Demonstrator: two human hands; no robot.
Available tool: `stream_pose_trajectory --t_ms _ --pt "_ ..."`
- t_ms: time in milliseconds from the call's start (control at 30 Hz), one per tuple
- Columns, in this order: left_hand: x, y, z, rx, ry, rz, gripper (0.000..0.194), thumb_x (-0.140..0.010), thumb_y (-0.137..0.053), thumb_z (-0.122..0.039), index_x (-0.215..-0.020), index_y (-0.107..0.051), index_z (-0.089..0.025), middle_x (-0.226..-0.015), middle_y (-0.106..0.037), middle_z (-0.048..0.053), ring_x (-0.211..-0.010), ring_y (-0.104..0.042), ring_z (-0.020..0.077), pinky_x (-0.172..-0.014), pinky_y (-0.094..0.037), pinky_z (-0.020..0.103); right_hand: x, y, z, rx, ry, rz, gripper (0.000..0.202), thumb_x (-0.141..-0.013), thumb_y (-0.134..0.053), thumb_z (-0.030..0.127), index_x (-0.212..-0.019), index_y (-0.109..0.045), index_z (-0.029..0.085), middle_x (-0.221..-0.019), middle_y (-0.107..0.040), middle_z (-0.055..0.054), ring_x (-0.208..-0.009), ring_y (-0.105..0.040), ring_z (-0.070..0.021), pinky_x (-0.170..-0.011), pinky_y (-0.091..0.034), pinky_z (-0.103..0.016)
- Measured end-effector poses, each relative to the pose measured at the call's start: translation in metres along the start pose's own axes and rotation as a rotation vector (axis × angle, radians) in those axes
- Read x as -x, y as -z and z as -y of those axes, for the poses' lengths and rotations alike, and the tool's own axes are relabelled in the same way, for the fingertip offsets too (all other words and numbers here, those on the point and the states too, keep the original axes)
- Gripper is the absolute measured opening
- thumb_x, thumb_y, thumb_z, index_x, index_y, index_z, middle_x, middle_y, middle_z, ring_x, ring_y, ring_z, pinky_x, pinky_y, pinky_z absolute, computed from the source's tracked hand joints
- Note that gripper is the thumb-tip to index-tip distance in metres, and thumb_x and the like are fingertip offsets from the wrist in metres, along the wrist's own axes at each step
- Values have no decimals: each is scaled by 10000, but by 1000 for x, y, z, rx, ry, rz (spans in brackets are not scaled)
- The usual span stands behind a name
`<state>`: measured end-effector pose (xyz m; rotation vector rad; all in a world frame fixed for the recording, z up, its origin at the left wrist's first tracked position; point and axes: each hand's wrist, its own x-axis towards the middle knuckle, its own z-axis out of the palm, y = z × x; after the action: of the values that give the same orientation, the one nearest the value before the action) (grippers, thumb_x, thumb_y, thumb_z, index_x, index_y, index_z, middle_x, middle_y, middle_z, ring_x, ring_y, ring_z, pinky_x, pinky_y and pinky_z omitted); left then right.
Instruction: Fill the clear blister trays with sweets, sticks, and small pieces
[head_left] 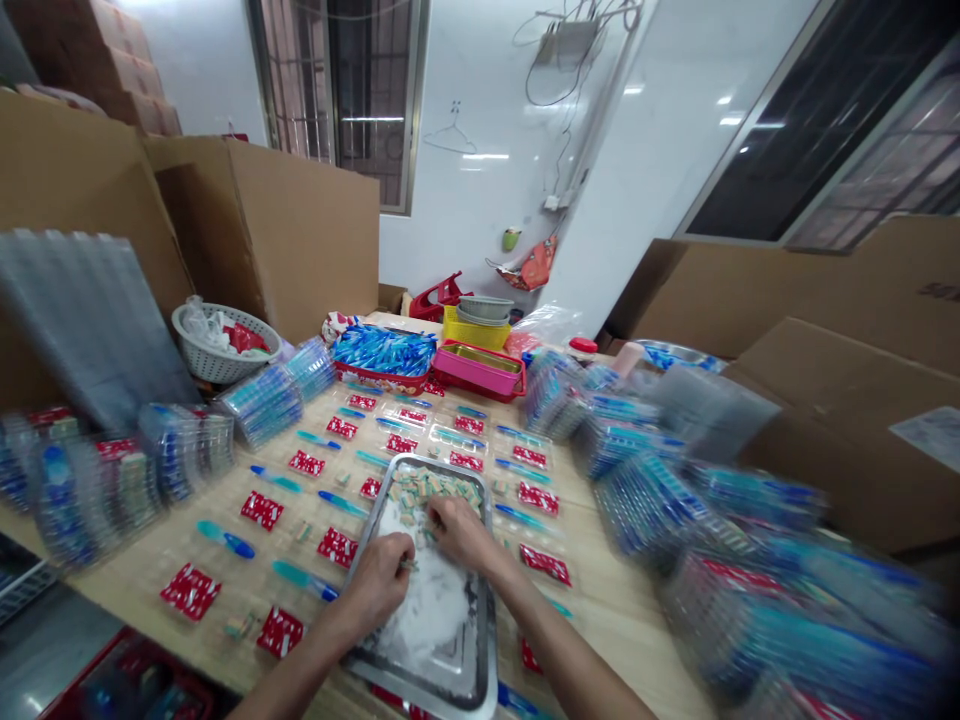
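A metal tray (484, 640) lies on the table, with white powder (424, 610) over its bottom and a pile of small pale green and tan blocks (409, 490) at its far end. My left hand (384, 580) is closed above the powder, its fingers pinched on a small block whose edge just shows. At the pile, my right hand (459, 530) has its fingers pressed together among the blocks; what they hold is hidden. Around the tray stand rows of clear plastic packs, each with a red printed packet (191, 590) and a blue pen-shaped item (225, 538); some also hold small blocks.
Stacks of filled clear packs (660, 505) line the table's right side, and more stacks (97, 490) stand on the left. At the back are a basket of blue items (382, 355), a pink bin (480, 372) and a yellow basket (476, 330). Cardboard boxes (300, 240) flank the table.
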<state>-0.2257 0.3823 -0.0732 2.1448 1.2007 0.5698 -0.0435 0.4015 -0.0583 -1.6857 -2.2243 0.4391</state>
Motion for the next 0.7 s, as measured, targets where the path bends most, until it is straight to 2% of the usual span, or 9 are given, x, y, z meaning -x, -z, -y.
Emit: stream_pose_trajectory --t_ms 67,133,267,300,367,467,600,700 --pt "0 1 -1 32 15 -12 222 -621 -470 0 -712 -570 -177 -616 -531 -24 -612 -501 128 -608 -351 236 6 2 4 -88 -28 -41 172 -669 -477 55 -766 -565 167 -687 -567 5 -661 -485 -127 -597 -293 -220" --pt "-1 2 -2 70 23 -20 193 -628 -480 -13 -701 -562 -172 -621 -537 -25 -602 -511 118 -588 -364 221 13 3 9 -276 -65 -67 139 -643 -497 57 -708 -553 166 -632 -530 28 -618 -474 -113 -578 -306 -210" --pt "-5 1 1 338 17 -40 130 -620 -523 -55 -699 -553 -153 -917 -620 39 -649 -554 96 -583 -416 198 23 -1 17 -714 -133 -26 102 -585 -548 74 -624 -532 167 -551 -474 61 -537 -435 -92 -521 -318 -198" --pt "-6 0 2 391 28 -34 120 -622 -529 -65 -703 -553 -151 -916 -625 41 -653 -560 97 -585 -424 198 25 -3 18 -787 -143 -17 94 -583 -557 85 -626 -539 167 -546 -478 62 -531 -437 -91 -520 -329 -198" --pt "-6 0 2 403 60 -9 114 -629 -524 -74 -707 -557 -151 -759 -618 12 -628 -557 105 -575 -420 198 27 -7 19 -886 -159 -6 95 -577 -568 97 -644 -558 164 -549 -503 57 -536 -461 -97 -534 -359 -205" --pt "-3 3 0 309 80 10 141 -623 -497 -53 -690 -564 -157 -570 -528 -39 -565 -515 107 -541 -373 204 31 -12 21 -903 -139 -2 121 -592 -553 104 -693 -589 159 -585 -541 43 -566 -493 -105 -564 -383 -214" --pt "2 6 -6 161 71 28 220 -574 -475 7 -680 -539 -174 -524 -456 -68 -532 -460 104 -545 -307 227 37 -16 25 -691 -43 -19 141 -626 -498 85 -692 -603 153 -562 -496 54 -537 -429 -87 -520 -315 -196" --pt "4 6 -7 77 66 39 255 -562 -469 29 -696 -500 -186 -546 -460 -68 -556 -466 111 -558 -288 234 41 -17 29 -595 -24 -26 167 -616 -488 58 -696 -602 150 -580 -501 51 -552 -429 -86 -521 -303 -192"
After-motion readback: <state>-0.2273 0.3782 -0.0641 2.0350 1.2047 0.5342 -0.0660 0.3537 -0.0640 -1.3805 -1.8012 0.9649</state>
